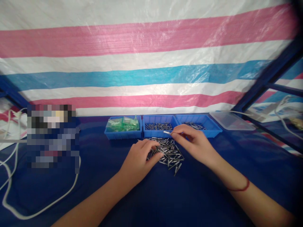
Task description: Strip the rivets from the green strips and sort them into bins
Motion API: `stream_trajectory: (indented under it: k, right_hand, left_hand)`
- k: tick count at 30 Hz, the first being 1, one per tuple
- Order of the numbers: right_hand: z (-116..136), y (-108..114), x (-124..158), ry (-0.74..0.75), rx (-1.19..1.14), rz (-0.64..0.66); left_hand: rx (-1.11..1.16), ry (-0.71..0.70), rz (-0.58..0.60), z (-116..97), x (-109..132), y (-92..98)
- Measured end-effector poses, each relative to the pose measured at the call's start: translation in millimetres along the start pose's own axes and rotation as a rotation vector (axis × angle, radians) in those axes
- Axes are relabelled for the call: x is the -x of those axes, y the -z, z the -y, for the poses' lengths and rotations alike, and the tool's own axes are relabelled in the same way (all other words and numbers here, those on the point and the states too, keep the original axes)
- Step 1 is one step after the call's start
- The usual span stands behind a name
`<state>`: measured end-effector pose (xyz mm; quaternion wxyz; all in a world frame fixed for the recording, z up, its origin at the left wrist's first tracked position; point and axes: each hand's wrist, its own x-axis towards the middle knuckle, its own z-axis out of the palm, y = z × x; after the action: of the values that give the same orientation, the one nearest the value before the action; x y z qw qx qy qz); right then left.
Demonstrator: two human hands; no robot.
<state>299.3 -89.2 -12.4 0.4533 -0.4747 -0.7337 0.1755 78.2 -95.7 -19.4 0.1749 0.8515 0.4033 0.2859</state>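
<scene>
A loose pile of thin metal pieces [169, 153] lies on the dark blue table. At its left edge rests my left hand [142, 159], thumb and fingers apart, with pieces showing between them. My right hand [193, 143] pinches a small metal piece [167, 132] just above the pile, by the front of the middle bin. Behind the pile, the blue middle bin [159, 131] holds many metal pieces. The right blue bin [213, 126], partly hidden by my right hand, holds more of them.
The left blue bin [123, 135] contains green packets [127, 124]. A clear plastic lid [233, 120] lies at the back right. On the left are a white cable [54, 200] and a pixelated area. A striped sheet [132, 75] hangs behind the table [99, 164].
</scene>
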Motion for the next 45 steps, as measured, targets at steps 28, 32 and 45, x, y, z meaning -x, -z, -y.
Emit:
stream_trajectory:
  k: [28, 32, 45]
  right_hand:
    - [3, -2, 4, 0.197, 0.352, 0.199]
    - [7, -8, 6, 0.207, 0.240, 0.362]
    - [12, -40, 17, -0.266, -0.356, 0.078]
  left_hand:
    - [-0.375, -0.241, 0.173, 1, 3, -8.7]
    - [-0.223, -0.132, 0.089, 2, 2, -8.3]
    - [0.333, 0.145, -0.154, -1, 5, -20.4]
